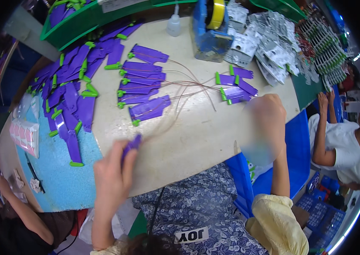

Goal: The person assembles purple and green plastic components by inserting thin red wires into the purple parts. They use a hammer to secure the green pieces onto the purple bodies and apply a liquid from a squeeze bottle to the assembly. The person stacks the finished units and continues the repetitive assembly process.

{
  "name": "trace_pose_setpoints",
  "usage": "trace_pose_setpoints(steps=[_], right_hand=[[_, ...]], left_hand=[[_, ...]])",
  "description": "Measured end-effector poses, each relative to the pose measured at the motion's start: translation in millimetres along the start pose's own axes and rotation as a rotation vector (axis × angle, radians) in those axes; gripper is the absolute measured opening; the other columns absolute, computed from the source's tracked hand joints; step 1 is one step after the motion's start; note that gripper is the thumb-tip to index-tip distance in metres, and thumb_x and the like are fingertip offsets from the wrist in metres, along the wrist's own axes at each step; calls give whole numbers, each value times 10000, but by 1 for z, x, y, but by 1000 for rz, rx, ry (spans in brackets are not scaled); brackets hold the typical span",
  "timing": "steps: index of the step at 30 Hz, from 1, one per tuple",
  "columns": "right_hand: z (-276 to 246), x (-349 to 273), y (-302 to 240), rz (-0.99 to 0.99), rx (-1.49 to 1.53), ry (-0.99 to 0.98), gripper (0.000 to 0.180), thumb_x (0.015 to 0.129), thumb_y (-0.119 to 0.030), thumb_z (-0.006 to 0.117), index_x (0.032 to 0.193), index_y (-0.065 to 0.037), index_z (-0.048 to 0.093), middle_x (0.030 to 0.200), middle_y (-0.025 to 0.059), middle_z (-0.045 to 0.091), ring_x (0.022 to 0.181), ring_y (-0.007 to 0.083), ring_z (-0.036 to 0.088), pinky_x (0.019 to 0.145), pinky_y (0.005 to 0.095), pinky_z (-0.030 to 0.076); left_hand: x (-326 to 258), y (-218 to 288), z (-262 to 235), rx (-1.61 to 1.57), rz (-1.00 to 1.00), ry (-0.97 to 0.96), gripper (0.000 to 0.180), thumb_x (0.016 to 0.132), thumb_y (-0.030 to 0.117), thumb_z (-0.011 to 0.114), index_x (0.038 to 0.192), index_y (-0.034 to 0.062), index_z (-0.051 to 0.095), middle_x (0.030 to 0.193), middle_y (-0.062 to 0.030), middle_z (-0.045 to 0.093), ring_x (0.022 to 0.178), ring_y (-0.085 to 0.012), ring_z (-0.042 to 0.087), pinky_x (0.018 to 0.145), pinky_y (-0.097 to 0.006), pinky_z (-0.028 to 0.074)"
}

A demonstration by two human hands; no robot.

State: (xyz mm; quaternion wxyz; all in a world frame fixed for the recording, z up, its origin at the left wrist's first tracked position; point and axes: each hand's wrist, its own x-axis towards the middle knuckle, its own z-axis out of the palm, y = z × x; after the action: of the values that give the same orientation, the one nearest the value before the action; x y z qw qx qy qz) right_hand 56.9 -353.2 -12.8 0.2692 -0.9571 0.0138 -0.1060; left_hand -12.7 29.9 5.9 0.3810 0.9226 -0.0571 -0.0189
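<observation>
My left hand [114,170] pinches a small purple plastic piece [132,145] near the front edge of the table. Thin reddish wires [167,127] trail from beside it toward the middle. Beyond lies a column of flat purple parts with green ends [150,108], with wires running right to a smaller group of purple and green parts [239,91]. My right hand [271,117] is raised at the table's right side, close to that group, with its fingers curled. A pale, blurred shape [258,153] shows below the hand; motion smears it too much to name.
A heap of purple parts [71,102] covers the left, partly on a blue mat [67,187]. At the back stand a green bin [71,32], a small dropper bottle [174,25] and a blue tape dispenser [212,44]. Silvery parts [269,40] pile right; a blue crate [296,148] stands below.
</observation>
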Motion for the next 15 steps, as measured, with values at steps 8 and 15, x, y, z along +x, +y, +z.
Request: trace_pose_setpoints(steps=[8,15], right_hand=[[82,26,-149,-310,632,-366,135,843,-69,721,946,15,742,875,127,739,713,216,670,688,305,510],[123,31,-165,-406,353,-393,119,792,-72,737,881,4,756,800,136,681,754,317,624,727,407,494]], left_hand=[[-9,4,4,152,168,-171,179,897,108,664,1069,85,623,822,-99,694,624,-297,663,543,-398,499],[16,-16,-5,355,174,-133,139,920,133,603,1039,78,558,1364,-59,591,651,-246,691,505,-373,542]])
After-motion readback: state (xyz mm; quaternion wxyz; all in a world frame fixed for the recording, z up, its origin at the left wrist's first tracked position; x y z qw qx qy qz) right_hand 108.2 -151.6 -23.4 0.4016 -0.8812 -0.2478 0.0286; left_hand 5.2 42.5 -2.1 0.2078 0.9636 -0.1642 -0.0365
